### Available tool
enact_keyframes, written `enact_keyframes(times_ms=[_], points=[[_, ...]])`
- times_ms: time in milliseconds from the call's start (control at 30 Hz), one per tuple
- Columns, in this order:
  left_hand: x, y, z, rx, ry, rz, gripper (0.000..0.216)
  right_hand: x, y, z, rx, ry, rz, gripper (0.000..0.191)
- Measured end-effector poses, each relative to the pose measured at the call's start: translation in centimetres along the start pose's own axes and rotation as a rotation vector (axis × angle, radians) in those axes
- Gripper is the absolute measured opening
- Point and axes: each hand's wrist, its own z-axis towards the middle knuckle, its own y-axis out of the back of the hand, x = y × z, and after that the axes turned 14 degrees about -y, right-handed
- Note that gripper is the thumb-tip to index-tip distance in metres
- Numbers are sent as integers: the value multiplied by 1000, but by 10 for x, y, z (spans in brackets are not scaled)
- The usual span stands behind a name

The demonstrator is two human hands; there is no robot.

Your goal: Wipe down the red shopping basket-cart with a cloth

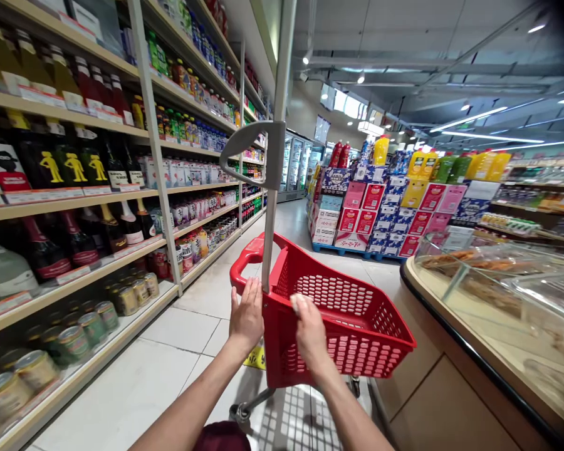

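A red plastic shopping cart [364,360] with a perforated basket stands in front of me, and no goods show inside it. A grey metal pole [269,232] rises from its near side, carrying a grey plastic handle [275,153]. My left hand [247,313] lies against the cart just left of the pole's foot, its fingers stretched out and grasping nothing. Over the basket's near rim is my right hand [310,332], with fingers closed around a small white wad [297,303], perhaps tissue or cloth. Most of that wad is hidden by the fingers.
Tall shelves [70,202] of bottles and cans line the left side. At right, close to the cart, curves a bakery counter [407,275] with clear covers. Stacked drink cartons [357,213] stand ahead on blue pallets. Tiled floor [188,329] runs between.
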Motion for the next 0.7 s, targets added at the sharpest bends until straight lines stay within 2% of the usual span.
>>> enact_keyframes(times_ms=[100, 167, 267, 333, 433, 500, 567, 633, 700], points=[[-2, 3, 2, 13, -27, 0, 65, 15, -10, 3, 20, 81, 36, 50], [-2, 4, 3, 22, -49, -1, 66, -3, 0, 4, 9, 63, 14, 50], [-1, 4, 3, 17, -62, -8, 67, -47, 29, 6, -39, -75, -74, 47], [-3, 3, 3, 1, -53, -10, 67, -56, 37, 8, -26, -131, -96, 45], [-4, 1, 2, -26, -29, -4, 65, -24, 20, 11, 40, -75, -48, 45], [-1, 0, 1, -44, -26, 0, 64, 5, 1, 12, 36, -5, -9, 47], [3, 0, -2, -70, -35, 3, 66, 18, -10, 12, 27, 57, 10, 48], [7, -1, -6, -115, -20, 14, 67, 7, -7, 10, 37, 93, 7, 47], [6, -3, -11, -166, 8, 26, 67, -21, 7, 7, 23, 76, -22, 45]])
